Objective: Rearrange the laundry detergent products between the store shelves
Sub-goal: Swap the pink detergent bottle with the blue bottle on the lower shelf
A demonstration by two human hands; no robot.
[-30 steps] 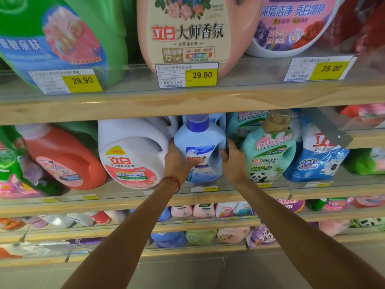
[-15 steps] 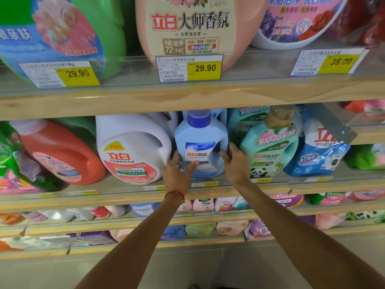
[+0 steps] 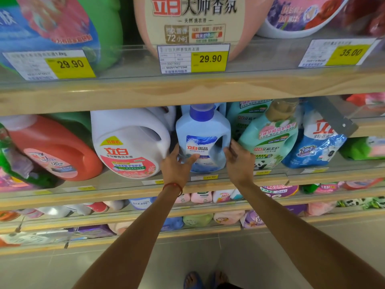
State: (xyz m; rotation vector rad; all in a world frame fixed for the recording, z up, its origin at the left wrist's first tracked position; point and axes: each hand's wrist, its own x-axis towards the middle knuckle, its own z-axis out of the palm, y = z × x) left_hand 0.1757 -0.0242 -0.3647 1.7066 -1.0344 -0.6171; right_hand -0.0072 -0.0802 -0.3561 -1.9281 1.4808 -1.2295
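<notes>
A light blue detergent bottle (image 3: 203,132) with a purple-blue cap stands upright on the middle shelf (image 3: 125,189), between a white jug (image 3: 129,142) and a teal bottle (image 3: 270,138). My left hand (image 3: 175,167) is pressed against the blue bottle's lower left side, its thumb lying across the front label. My right hand (image 3: 239,161) cups the lower right side by the handle, fingers on the edge. Both hands hold the bottle near its base.
An orange-red jug (image 3: 52,147) and a blue refill pouch (image 3: 316,147) share this shelf. The top shelf (image 3: 187,88) just overhead carries green (image 3: 100,28), pink (image 3: 193,17) and white jugs behind price tags. Lower shelves hold small bottles and pouches. My feet (image 3: 193,280) are on a tiled floor.
Both hands have slid down from the bottle's middle toward its base. The bottle stays upright in the same slot on the shelf.
</notes>
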